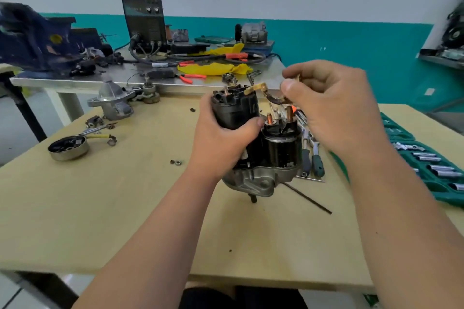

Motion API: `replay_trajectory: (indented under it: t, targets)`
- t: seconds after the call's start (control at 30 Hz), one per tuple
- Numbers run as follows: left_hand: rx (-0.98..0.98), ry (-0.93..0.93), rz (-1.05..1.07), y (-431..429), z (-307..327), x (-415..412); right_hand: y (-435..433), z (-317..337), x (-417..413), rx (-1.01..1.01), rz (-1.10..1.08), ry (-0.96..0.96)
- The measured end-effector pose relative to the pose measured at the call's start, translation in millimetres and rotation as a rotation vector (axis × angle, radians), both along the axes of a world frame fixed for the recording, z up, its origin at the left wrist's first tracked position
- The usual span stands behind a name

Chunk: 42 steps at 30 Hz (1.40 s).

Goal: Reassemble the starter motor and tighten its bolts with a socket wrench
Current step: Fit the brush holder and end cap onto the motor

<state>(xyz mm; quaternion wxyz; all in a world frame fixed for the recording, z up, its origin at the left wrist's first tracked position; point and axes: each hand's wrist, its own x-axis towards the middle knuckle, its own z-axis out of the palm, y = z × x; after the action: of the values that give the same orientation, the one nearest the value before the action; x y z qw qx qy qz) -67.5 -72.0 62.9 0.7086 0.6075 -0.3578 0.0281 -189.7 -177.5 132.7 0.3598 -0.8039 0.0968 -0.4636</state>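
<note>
On the pale, smooth wooden counter (125, 208) we are watching the starter motor (236, 113) standing nose-down near the middle, its cast, dull-grey aluminium nose housing (258, 180) sitting lowest. Our left hand (221, 138) is gripping the motor's black cylindrical body, fingers and thumb wrapping round it. Beside that body the glossy black solenoid (282, 148) is carrying two copper-coloured threaded studs (269, 118) on its top. Our right hand (331, 108) is hovering above the solenoid with its fingers curling, thumb and fingers pinching a dark curved lead (276, 100); a flat brass tab (256, 88) is showing at the lead's far end, over the motor's open top. At the right edge an open green plastic socket case (401, 133) is holding rows of chrome sockets (426, 158) in moulded slots. Green-handled screwdrivers (317, 165) are lying just behind the motor, and a thin black rod (308, 199) is lying beside its base. To the left a round, shallow metal cap (67, 152) is holding small dark pieces, with two small nuts (177, 162) lying between it and the motor. Behind, a steel-topped counter (75, 81) is carrying a black boxy machine (144, 17) with two knobs, its markings too small for us to read, plus crumpled yellow cloth (216, 69) and red-handled pliers (190, 77).
</note>
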Motion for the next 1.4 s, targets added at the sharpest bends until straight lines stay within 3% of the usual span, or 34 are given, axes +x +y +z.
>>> replay_trajectory:
  t: [0.07,0.23,0.33,0.4,0.53,0.6,0.73,0.9,1.2,1.4]
  targets:
    - [0.023,-0.028,0.005,0,1,-7,3,2,-15,-0.035,-0.018,0.022]
    - [0.037,-0.060,0.048,2,4,-17,3,-8,-34,0.142,-0.008,0.268]
    - [0.039,-0.049,0.043,4,5,-20,4,-2,-38,0.150,-0.052,0.281]
    - [0.052,-0.053,0.039,4,6,-23,9,0,-42,0.089,-0.052,0.289]
    - [0.058,-0.070,0.064,-1,5,-31,28,-12,-44,-0.241,-0.176,0.402]
    - [0.066,-0.068,0.096,-4,5,-32,34,-16,-40,-0.271,-0.240,0.363]
    - [0.073,-0.065,0.116,-2,4,-29,22,-12,-39,-0.072,-0.261,0.209]
    - [0.090,-0.057,0.087,2,3,-26,-15,7,-45,0.402,0.213,0.268]
    - [0.086,-0.050,0.057,-1,3,-23,-38,16,-36,0.148,0.255,0.542]
    - [0.092,-0.050,0.020,1,5,-24,-46,22,-33,0.344,0.428,0.587]
